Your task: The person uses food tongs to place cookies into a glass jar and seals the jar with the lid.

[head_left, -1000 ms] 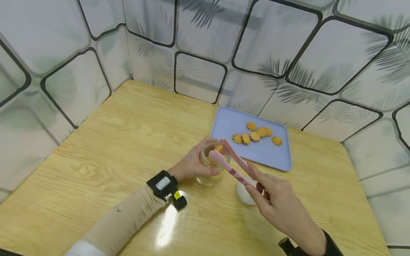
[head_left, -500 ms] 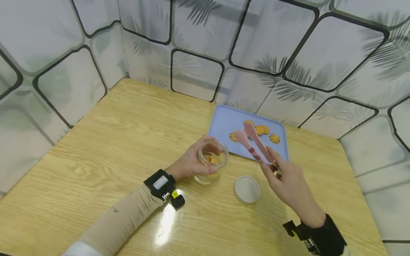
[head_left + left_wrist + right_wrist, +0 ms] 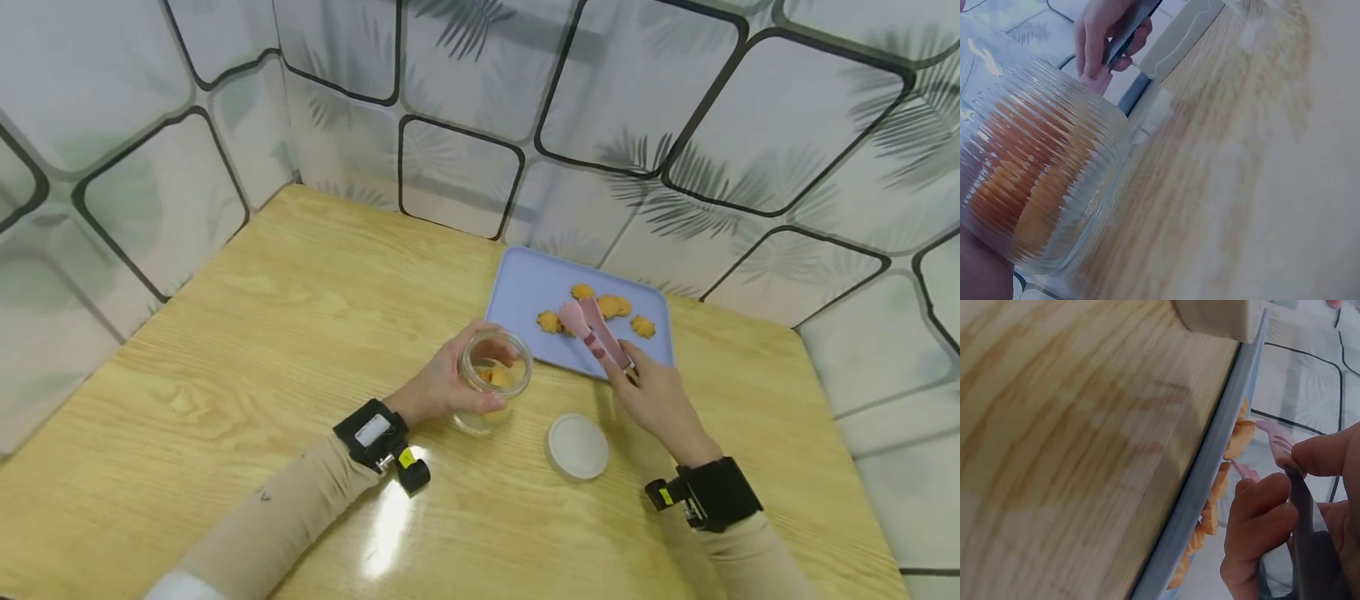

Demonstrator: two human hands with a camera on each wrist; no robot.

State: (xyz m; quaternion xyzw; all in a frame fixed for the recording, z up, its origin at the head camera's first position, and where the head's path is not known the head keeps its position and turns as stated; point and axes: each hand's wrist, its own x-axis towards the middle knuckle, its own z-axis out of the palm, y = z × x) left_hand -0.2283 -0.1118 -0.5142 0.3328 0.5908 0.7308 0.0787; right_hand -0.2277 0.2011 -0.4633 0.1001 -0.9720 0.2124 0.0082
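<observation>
My left hand [image 3: 459, 377] grips a clear glass jar [image 3: 480, 423] around its side, with its mouth uncovered. Inside the jar lie some cookies [image 3: 1035, 181], seen through the ribbed glass in the left wrist view. With my right hand [image 3: 654, 400] I hold a pair of pink tongs [image 3: 600, 337] over the blue tray [image 3: 517, 287]. Their two tips are at the cookies [image 3: 550, 322] on that tray, and they hide part of the group in the head view. In the right wrist view the tong tips [image 3: 1266, 428] overlap one cookie [image 3: 1239, 439] beyond the tray's rim.
A round whitish lid [image 3: 577, 447] lies on the wooden table [image 3: 315, 292] between the jar and my right forearm. Patterned curtains [image 3: 465, 175] rise along the table's back and left edges. The tray sits close to the back curtain.
The tongs have moved from the jar's mouth to the cookies on the tray, up and to the right. A cookie between their tips earlier is now gone from them. The jar stays in my left hand.
</observation>
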